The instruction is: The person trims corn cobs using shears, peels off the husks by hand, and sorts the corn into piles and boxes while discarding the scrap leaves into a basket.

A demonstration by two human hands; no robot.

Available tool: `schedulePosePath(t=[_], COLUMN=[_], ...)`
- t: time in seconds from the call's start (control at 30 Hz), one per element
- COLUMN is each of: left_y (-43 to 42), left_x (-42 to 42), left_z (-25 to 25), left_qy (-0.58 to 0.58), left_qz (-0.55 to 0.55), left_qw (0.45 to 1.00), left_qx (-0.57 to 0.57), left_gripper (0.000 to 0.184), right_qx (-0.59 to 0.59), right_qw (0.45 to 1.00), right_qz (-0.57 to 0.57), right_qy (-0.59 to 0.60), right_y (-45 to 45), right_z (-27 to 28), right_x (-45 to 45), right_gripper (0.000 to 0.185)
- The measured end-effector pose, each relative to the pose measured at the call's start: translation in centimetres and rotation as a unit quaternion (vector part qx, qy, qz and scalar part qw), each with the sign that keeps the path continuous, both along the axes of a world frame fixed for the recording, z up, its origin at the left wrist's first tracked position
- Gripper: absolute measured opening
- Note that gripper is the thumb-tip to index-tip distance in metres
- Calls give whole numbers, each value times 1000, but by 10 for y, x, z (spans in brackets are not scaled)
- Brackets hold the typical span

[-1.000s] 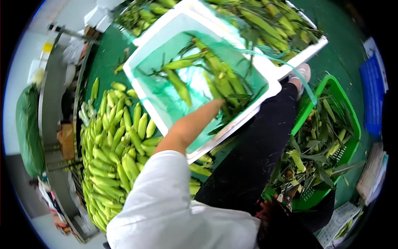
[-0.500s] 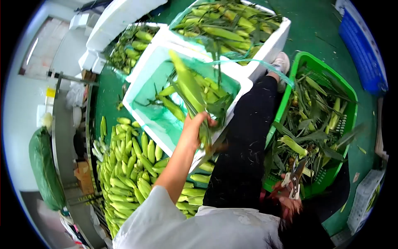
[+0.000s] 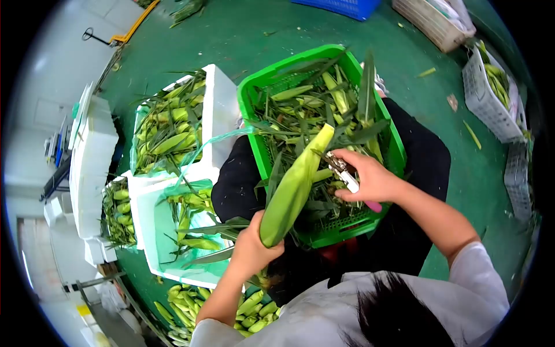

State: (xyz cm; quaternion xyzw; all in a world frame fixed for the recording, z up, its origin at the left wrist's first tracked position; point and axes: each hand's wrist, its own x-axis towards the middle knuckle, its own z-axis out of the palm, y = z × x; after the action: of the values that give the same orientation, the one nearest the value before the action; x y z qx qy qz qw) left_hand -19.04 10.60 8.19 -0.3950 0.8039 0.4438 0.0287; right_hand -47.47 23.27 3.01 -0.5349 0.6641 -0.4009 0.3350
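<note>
My left hand is wrapped round the lower part of a green corn ear, whose pale tip points up and right over the green basket. Long leaves stick out to the left of this hand. My right hand holds pruning shears, their blades close beside the ear's upper part. Husks, leaves and cut corn ends fill the basket between my knees.
Left of my legs, a white foam box holds leafy corn; a lined foam box below it holds several ears. Trimmed corn lies on the floor at the bottom. White crates stand at right, a blue crate at the top.
The view has swung right. My left hand reached into the lined box, took hold of a corn ear and brought it over the basket. My right hand has raised the shears beside it.
</note>
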Motion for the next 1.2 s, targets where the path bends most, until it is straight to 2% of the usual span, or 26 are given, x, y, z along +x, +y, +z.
schedulePosePath(t=[0.1, 0.2, 0.3, 0.33, 0.4, 0.43, 0.47, 0.5, 0.57, 0.63, 0.7, 0.73, 0.77, 0.83, 0.87, 0.9, 0.93, 0.97, 1.0, 1.07, 1.1, 1.13, 1.17, 1.2], left_y=[-12, -19, -8, -2, 13, 20, 26, 28, 15, -2, -17, -14, -7, 1, 5, 8, 6, 0, -9, -22, -32, -41, -44, -45], left_x=[-11, -17, -24, -27, -33, -37, -40, -41, -37, -23, -29, -41, -52, -66, -72, -77, -80, -81, -79, -77, -75, -72, -70, -73], left_z=[2, 4, 10, 8, 5, 2, -1, -2, 7, 18, 18, 28, 36, 30, 28, 29, 32, 29, 22, 36, 35, 28, 25, 29], left_qy=[1, -3, 15, -3, -37, -14, 10, 34, 98, 112, 176, 126, 74, 51, 41, 28, 51, 92, 132, 111, 84, 59, 33, 71], left_qz=[-31, -42, -57, -63, -75, -74, -72, -67, -32, 66, -51, -70, -89, -98, -97, -95, -88, -85, -78, -16, -58, -97, -134, -153], left_qw=[997, 986, 991, 996, 995, 994, 992, 988, 991, 939, 973, 990, 986, 984, 987, 989, 992, 991, 975, 881, 879, 876, 870, 866], left_qx=[76, 163, 118, 61, -54, -79, -105, -133, 82, 318, 137, 7, -120, -136, -125, -114, -73, 44, 159, 460, 466, 469, 474, 471], left_gripper=[55, 52, 55, 58, 64, 68, 71, 74, 81, 80, 80, 82, 83, 91, 93, 95, 98, 98, 99, 99, 99, 100, 100, 89], right_qx=[96, 132, 117, 73, 17, -10, -4, -51, -31, -41, -25, -45, -66, -109, -129, -151, -173, -195, -152, -128, -108, -65, -44, 17], right_qw=[993, 977, 883, 840, 810, 793, 818, 807, 829, 810, 804, 783, 791, 804, 777, 785, 791, 797, 822, 870, 889, 937, 955, 958], right_qz=[-31, -29, -122, -186, -214, -227, -167, -170, -197, -208, -227, -262, -238, -193, -218, -223, -228, -232, -255, -256, -241, -231, -266, -282], right_qy=[-57, -166, -437, -504, -545, -565, -551, -564, -522, -547, -549, -562, -560, -551, -576, -558, -540, -522, -486, -402, -375, -255, -120, -39], right_y=[8, 28, 42, 38, 18, 14, 10, 6, 2, 1, 3, -1, -2, 0, -1, 1, 3, 5, 11, 22, 26, 28, 24, 26], right_z=[-8, -35, -36, -33, -15, -10, -20, -18, -20, -22, -17, -2, 0, 4, 21, 17, 11, 8, 8, 0, 5, 0, -15, -24], right_x=[-1, 2, 6, 10, 17, 17, 19, 26, 17, 2, -10, -3, 3, 10, 13, 10, 6, 2, -2, -15, -24, -36, -42, -50], right_gripper=[54, 37, 27, 25, 27, 29, 32, 30, 33, 38, 37, 36, 36, 36, 34, 34, 33, 34, 41, 52, 54, 54, 54, 54])
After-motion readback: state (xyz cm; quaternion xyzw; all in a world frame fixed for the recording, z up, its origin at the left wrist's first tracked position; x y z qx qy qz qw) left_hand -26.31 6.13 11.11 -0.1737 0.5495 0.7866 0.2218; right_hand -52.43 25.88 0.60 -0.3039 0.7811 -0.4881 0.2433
